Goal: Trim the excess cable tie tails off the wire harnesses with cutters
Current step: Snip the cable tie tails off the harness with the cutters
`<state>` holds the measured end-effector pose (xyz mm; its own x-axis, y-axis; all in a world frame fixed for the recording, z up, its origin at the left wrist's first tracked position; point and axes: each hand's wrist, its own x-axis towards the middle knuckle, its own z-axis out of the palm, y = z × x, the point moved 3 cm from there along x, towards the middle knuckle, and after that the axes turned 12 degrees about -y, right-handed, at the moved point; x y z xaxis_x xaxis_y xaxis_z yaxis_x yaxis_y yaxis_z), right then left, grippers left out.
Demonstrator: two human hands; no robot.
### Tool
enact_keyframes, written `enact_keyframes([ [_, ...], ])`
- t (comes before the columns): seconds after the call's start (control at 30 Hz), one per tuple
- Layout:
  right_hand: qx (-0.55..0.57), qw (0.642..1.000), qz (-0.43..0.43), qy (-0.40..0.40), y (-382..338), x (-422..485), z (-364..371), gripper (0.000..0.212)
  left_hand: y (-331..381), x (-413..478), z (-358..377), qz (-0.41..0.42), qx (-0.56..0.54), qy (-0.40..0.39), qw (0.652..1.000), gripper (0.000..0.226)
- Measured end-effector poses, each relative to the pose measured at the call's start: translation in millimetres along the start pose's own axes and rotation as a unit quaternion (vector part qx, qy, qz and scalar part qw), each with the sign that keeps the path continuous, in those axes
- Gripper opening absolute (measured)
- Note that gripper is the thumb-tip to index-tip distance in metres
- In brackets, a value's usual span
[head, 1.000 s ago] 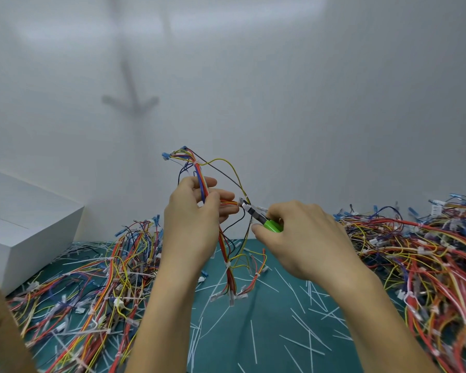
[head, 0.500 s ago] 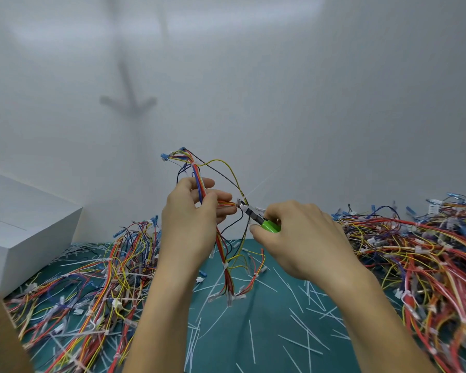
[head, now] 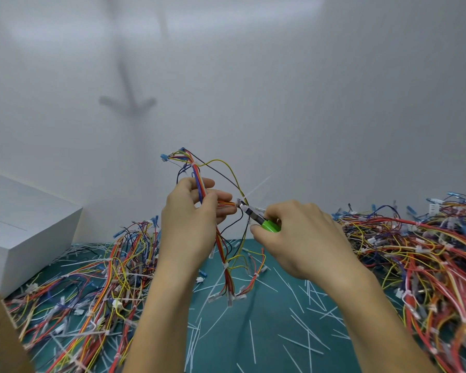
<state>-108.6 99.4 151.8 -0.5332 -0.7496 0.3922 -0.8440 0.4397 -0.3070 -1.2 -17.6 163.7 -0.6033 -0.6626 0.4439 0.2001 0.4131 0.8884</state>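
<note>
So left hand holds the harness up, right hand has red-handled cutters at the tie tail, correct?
Not quite. The head view shows the cutters have a green handle, not red. The rest stands: left hand holds the harness up, right hand holds the cutters at the tie tail.

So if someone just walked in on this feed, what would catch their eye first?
Dead centre, the left hand holds a multicoloured wire harness up, while the right hand brings green-handled cutters to a white cable tie tail that sticks out up and to the right. The left pile and the right pile of tangled harnesses flank them. White cut tails litter the green mat between.
</note>
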Motion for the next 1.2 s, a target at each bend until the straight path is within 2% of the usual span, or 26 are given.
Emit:
enact_keyframes([
  [0.87,0.012,1.000,0.007,-0.023,-2.0,-2.5,-5.3,0.034,3.5,-1.2,1.4,0.007,-0.014,-0.006,1.000,0.018],
  [1.03,0.073,0.995,0.021,-0.058,-4.1,-2.7,-4.5,0.042,3.6,-1.4,0.4,0.009,-0.020,0.000,1.000,0.016],
  [1.2,0.223,0.967,0.028,-0.117,-7.3,-1.2,-6.2,0.035,4.1,-0.9,-2.1,0.003,-0.035,0.012,0.999,0.012],
])
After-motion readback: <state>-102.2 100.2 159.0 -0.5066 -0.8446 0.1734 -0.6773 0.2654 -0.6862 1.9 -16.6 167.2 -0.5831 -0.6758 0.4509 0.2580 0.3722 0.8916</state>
